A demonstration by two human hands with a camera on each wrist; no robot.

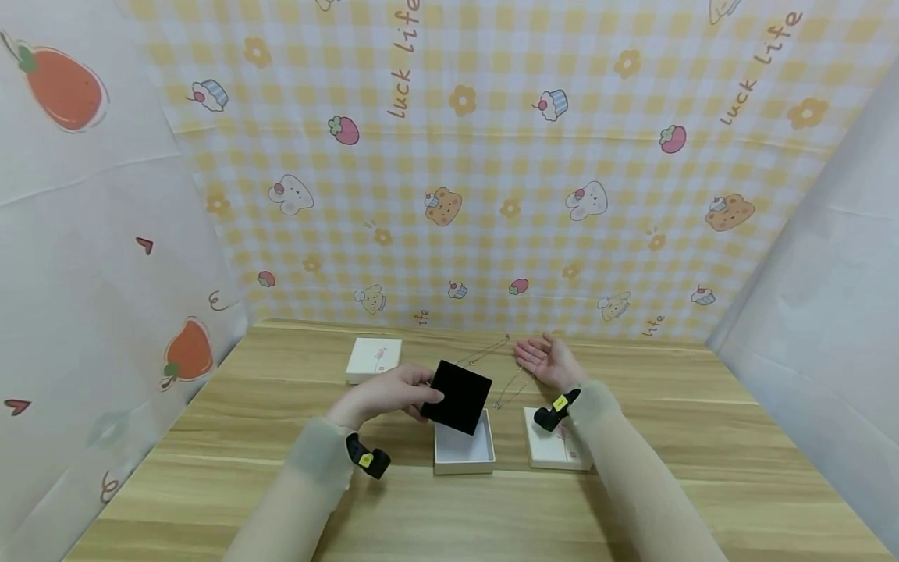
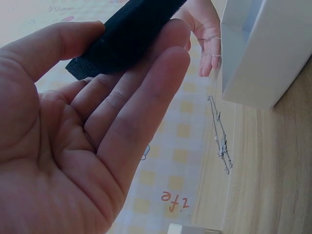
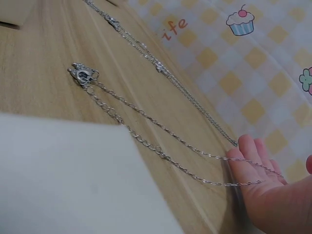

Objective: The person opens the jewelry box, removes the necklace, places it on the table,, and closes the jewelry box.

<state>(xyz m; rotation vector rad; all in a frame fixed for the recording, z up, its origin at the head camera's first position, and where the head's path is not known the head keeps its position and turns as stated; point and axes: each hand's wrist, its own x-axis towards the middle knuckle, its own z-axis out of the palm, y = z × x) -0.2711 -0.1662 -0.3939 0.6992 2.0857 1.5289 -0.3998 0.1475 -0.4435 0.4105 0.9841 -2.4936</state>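
Observation:
My left hand [image 1: 393, 388] pinches a flat square black foam pad [image 1: 460, 396] between thumb and fingers, tilted above an open white box [image 1: 463, 468]. In the left wrist view, the thumb presses one face of the pad and the fingers support the other. Farther right, my right hand [image 1: 552, 365] is palm up near the back of the table. A silver chain necklace [image 3: 109, 111] loops over its extended fingers, while the clustered metal end [image 3: 83, 74] lies toward the table. Alongside it a second silver necklace [image 3: 159, 67] lies stretched out on the wood.
A white box with a printed top [image 1: 374, 356] sits at the back left. Another white printed piece [image 1: 551, 451] lies under my right forearm. Behind the wooden table [image 1: 393, 515] hangs a yellow checked cloth [image 1: 492, 234], with pale cloth at both sides.

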